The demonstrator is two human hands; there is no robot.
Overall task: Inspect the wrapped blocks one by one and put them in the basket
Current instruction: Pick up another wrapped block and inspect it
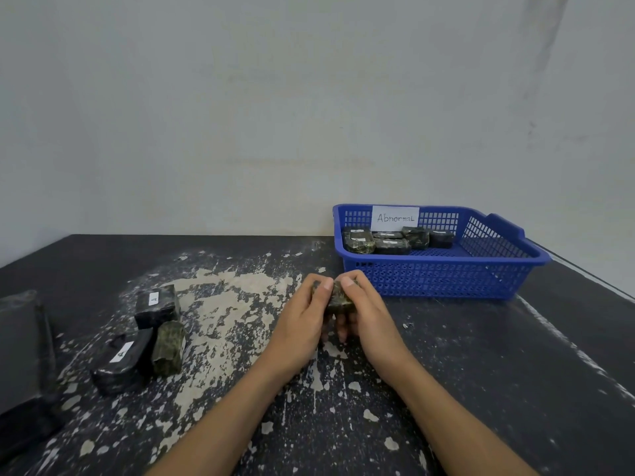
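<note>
A dark wrapped block [338, 298] is held between both hands above the table's middle. My left hand [304, 317] grips its left side with the thumb on top, and my right hand [367, 314] grips its right side the same way. Most of the block is hidden by the fingers. A blue basket [443, 276] with a paper label reading "Abnormal" stands just behind and to the right of the hands. Several wrapped blocks [391, 240] lie inside it at the back left. Three more wrapped blocks [156, 305] [120, 360] [169, 347] lie on the table at the left.
The black table [464, 372] has worn, pale patches of chipped paint across its middle. A dark flat object [24, 352] lies at the left edge. A grey wall rises right behind the table. The table's right edge runs diagonally past the basket.
</note>
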